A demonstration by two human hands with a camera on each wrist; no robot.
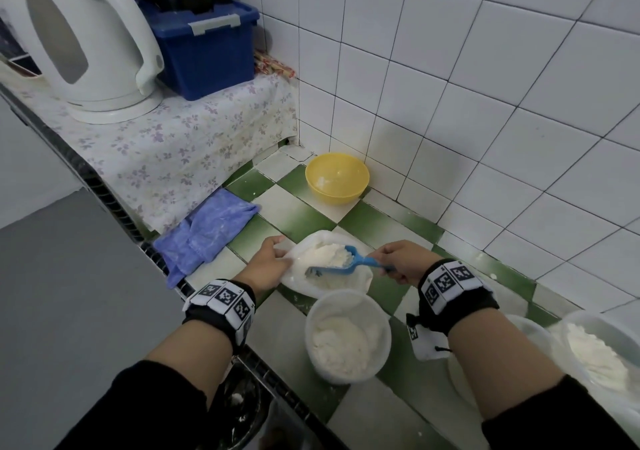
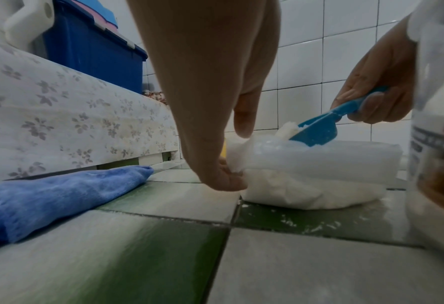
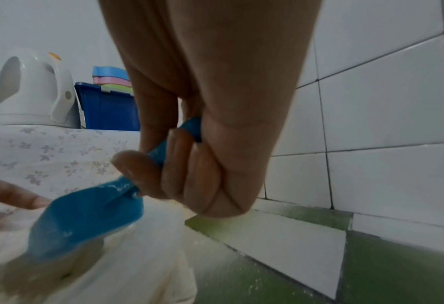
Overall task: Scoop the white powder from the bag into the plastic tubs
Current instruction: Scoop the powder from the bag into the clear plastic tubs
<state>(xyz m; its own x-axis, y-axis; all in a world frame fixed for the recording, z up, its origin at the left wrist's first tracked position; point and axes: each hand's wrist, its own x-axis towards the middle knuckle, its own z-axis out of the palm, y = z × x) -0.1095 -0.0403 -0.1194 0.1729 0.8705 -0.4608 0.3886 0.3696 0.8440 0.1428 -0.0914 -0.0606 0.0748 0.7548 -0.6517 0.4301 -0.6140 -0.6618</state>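
Fingers of my left hand [image 1: 268, 259] pinch the near-left rim of the clear plastic bag of white powder [image 1: 360, 281], holding its mouth wide; in the left wrist view the thumb and fingertips [image 2: 224, 181] close on a fold of the plastic low beside the counter; my right hand [image 1: 403, 262] is curled tight around the handle of the small blue plastic scoop [image 1: 341, 264], all four fingers [image 3: 189, 176] wrapped under it and the thumb pressed on top; the scoop's bowl sits inside the bag's mouth, heaped with white powder [image 1: 327, 255], its handle pointing right toward my wrist. The bag rests on the green-and-white checked tile counter [image 1: 294, 214], which is dusted with spilled specks; just in front of the bag, on my side, stands a round translucent plastic tub [image 1: 348, 335] already partly filled with powder; a second tub of the same kind [image 1: 602, 352], also holding powder, stands at the far right edge. Behind the bag, near the tiled corner, sits a yellow plastic bowl [image 1: 337, 178]; a crumpled blue cloth [image 1: 204, 235] lies to the left; farther back on the floral-covered shelf [image 1: 166, 148] stand a white electric kettle [image 1: 83, 37] and a dark blue lidded storage box [image 1: 207, 51].
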